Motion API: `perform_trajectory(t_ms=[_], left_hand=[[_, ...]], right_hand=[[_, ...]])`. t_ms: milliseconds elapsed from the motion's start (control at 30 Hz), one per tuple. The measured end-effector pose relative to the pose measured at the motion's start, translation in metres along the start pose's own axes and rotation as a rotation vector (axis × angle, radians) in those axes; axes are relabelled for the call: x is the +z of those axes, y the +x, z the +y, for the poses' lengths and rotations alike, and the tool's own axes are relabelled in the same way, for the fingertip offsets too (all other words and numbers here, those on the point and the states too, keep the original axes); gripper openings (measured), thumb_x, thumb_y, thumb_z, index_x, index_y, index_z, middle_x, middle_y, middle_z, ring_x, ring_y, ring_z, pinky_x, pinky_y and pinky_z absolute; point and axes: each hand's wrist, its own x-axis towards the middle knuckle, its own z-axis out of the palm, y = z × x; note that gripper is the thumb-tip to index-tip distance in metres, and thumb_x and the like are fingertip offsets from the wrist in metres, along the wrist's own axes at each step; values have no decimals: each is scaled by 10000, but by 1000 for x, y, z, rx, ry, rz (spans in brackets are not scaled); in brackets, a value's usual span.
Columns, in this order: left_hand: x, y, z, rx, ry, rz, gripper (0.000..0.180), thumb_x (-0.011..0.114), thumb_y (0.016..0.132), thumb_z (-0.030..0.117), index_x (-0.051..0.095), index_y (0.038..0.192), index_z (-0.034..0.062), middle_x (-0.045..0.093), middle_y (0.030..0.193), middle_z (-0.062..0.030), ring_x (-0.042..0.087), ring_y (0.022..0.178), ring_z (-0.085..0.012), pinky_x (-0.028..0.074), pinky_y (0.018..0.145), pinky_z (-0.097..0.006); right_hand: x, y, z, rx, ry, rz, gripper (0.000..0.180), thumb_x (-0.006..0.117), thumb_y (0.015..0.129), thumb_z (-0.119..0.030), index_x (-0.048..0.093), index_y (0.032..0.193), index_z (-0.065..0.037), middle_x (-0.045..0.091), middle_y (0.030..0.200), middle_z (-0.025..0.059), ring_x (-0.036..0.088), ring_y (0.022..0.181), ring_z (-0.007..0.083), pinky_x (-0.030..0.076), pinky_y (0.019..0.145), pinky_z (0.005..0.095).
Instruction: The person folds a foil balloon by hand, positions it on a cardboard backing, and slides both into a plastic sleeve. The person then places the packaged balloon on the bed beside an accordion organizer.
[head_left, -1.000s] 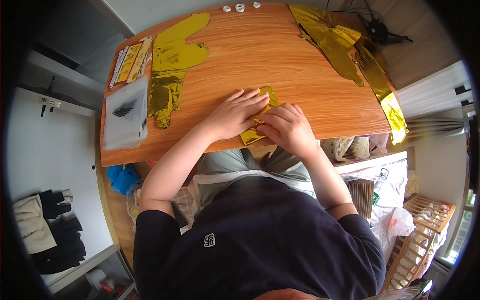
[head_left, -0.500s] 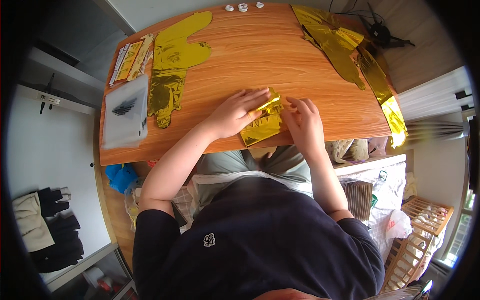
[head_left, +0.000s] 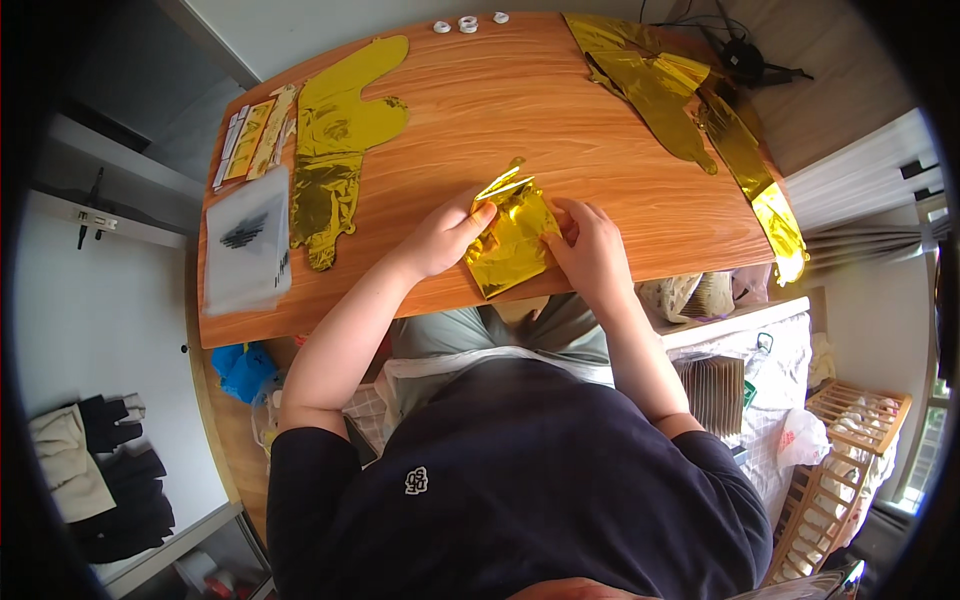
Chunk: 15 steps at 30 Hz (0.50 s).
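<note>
Both hands [head_left: 520, 245] hold folded gold foil piece [head_left: 512, 240].

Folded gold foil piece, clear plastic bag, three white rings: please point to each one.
folded gold foil piece [head_left: 512, 240], head view, middle of its face
clear plastic bag [head_left: 248, 240], head view, centre
three white rings [head_left: 467, 23], head view, middle ring

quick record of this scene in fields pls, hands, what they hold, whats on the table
left hand: fingers on the left edge of a folded gold foil sheet
right hand: gripping the sheet's right edge
surface: wooden table
table left: flat gold foil balloon shape, white plastic packet, narrow gold-and-white packets
table right: long crumpled gold foil pieces
far edge: three small white rings
</note>
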Motion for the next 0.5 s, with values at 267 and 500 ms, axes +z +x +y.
perform_trajectory(t_ms=[267, 500], left_hand=[[-1, 0, -3, 78, 55, 76, 464, 443, 1149, 367, 516, 1450, 23, 602, 1064, 8, 518, 959, -98, 465, 897, -284], [-2, -1, -5, 47, 52, 35, 458, 461, 1142, 348, 515, 1467, 30, 608, 1042, -24, 527, 960, -118, 462, 898, -295]], right_hand=[[2, -3, -9, -16, -17, -2, 402, 730, 827, -41, 715, 1229, -39, 667, 899, 132, 658, 840, 317, 541, 772, 415], [13, -8, -11, -258, -132, 16, 324, 640, 854, 17, 775, 1139, -58, 615, 928, 148, 625, 917, 354, 527, 829, 434]])
